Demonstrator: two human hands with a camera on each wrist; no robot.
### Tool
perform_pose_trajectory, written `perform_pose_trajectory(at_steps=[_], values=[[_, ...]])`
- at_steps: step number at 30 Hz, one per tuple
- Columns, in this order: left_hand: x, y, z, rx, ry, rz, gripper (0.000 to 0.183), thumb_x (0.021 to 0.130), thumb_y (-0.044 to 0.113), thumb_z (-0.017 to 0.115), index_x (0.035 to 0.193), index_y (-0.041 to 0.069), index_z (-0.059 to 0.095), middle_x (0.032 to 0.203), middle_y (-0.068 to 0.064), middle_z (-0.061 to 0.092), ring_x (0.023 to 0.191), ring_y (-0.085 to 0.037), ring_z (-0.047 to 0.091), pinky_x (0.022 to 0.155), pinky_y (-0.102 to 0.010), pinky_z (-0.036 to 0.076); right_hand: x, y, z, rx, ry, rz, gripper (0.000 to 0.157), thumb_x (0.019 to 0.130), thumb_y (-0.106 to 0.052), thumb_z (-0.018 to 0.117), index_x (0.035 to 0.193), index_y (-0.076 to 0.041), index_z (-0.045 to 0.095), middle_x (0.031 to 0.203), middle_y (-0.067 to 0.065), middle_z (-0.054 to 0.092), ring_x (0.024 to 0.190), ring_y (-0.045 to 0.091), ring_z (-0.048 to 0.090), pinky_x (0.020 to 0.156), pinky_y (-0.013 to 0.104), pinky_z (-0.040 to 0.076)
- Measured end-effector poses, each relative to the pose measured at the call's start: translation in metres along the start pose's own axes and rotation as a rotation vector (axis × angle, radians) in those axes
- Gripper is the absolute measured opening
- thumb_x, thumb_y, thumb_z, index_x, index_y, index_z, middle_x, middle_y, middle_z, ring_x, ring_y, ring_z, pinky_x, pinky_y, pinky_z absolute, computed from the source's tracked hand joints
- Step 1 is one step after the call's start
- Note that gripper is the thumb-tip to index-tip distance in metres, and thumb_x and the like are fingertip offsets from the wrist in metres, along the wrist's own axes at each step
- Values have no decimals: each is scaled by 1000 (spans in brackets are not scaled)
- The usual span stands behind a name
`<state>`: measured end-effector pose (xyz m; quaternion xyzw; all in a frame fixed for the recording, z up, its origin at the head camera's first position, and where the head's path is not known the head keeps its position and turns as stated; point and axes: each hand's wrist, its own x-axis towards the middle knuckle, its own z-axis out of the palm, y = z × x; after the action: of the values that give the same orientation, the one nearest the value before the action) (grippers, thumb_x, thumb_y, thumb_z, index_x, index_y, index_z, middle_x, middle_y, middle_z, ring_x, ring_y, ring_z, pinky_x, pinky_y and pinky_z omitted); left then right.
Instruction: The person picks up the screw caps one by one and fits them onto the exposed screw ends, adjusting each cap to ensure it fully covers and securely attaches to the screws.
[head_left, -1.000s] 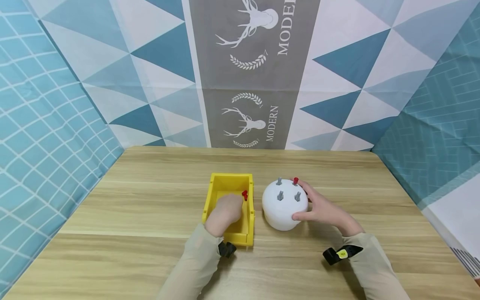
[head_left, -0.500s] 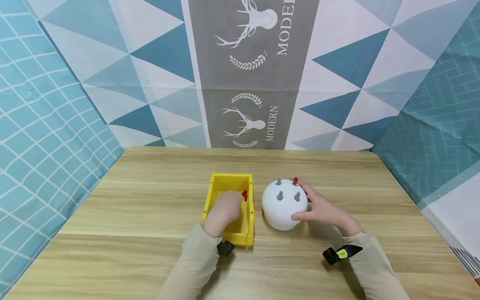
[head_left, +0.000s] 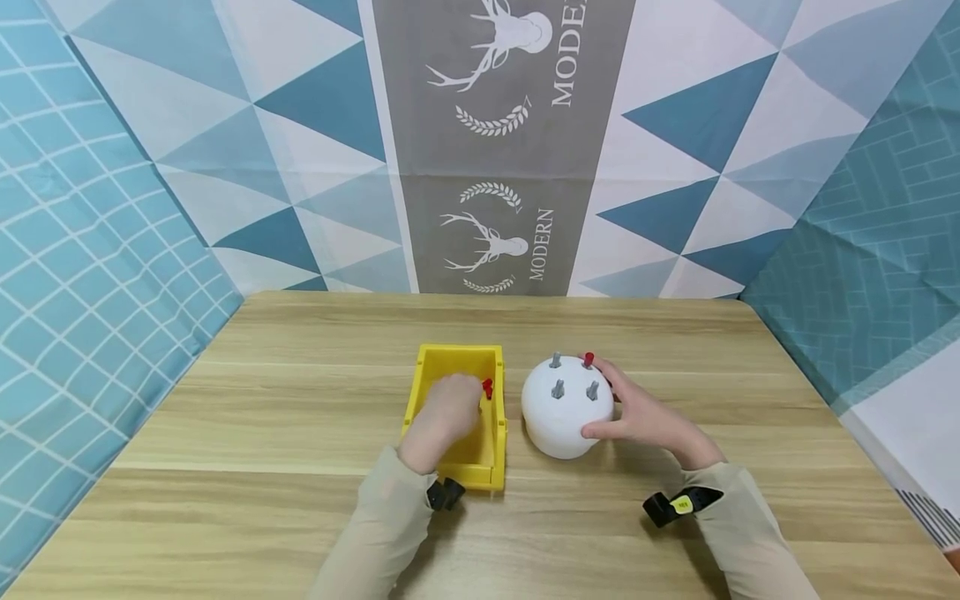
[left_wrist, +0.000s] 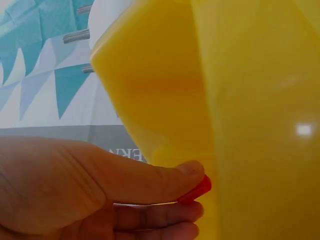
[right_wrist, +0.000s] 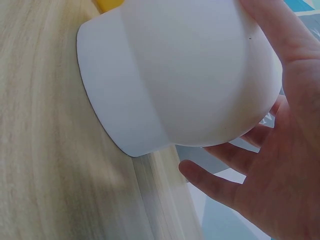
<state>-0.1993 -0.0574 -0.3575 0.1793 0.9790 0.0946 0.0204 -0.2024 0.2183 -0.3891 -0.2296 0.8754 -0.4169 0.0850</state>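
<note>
My left hand (head_left: 447, 410) reaches down into a yellow plastic bin (head_left: 468, 478). Between thumb and fingers it pinches a small red cap (left_wrist: 202, 188), best seen in the left wrist view. A few more red pieces (head_left: 488, 388) lie in the bin just right of that hand. To the right of the bin stands a white rounded body (head_left: 558, 429) on a cylindrical base. Grey pegs (head_left: 558, 389) stick up from its top, and one at the back wears a red cap (head_left: 588, 359). My right hand (head_left: 637, 412) grips the white body's right side, thumb in front, fingers behind.
Both the bin and the white body stand on a wood-grain table (head_left: 262, 400). A patterned cloth (head_left: 495, 150) hangs behind its far edge, with blue tiled cloth (head_left: 97, 275) on the left. Each wrist wears a black strap with a camera.
My left hand has shifted slightly away from me and to the left inside the bin. The right hand keeps its grip on the white body, which stays put.
</note>
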Motion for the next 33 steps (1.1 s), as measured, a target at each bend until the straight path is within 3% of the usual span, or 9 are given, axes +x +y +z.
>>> perform_pose_trajectory(at_steps=[10, 14, 18, 22, 33], values=[[0, 3, -5, 39, 148, 50, 23, 81, -1, 58, 59, 7, 54, 67, -5, 49, 58, -16, 43, 52, -29, 40, -1, -2, -1, 18, 6, 15, 99, 68, -34, 78, 142, -12, 16, 139, 11, 32, 123, 31, 37, 96, 56, 36], [0, 5, -6, 88, 234, 71, 14, 78, -5, 56, 67, 5, 57, 70, -6, 50, 58, -17, 44, 52, -30, 41, -1, -2, -1, 15, 8, 26, 100, 67, -35, 78, 143, -13, 16, 140, 11, 31, 123, 31, 37, 96, 56, 36], [1, 7, -7, 82, 311, 87, 1, 81, 2, 59, 81, 3, 59, 75, -7, 52, 59, -17, 47, 53, -29, 42, 0, -2, -1, 6, 7, 24, 100, 68, -35, 78, 143, -13, 16, 140, 12, 30, 123, 31, 37, 96, 56, 36], [2, 7, -6, 59, 384, 113, 10, 81, 9, 65, 84, 5, 56, 74, -5, 52, 60, -17, 50, 54, -29, 43, 0, -1, -1, 0, 6, 14, 99, 69, -35, 77, 143, -11, 15, 140, 13, 30, 123, 33, 36, 96, 56, 35], [5, 8, -4, 28, 456, 156, 7, 81, 9, 66, 82, 6, 60, 72, -4, 55, 60, -17, 52, 55, -28, 43, -1, -3, 0, -12, 11, 39, 102, 68, -37, 78, 143, -12, 14, 143, 14, 27, 124, 33, 35, 96, 57, 35]])
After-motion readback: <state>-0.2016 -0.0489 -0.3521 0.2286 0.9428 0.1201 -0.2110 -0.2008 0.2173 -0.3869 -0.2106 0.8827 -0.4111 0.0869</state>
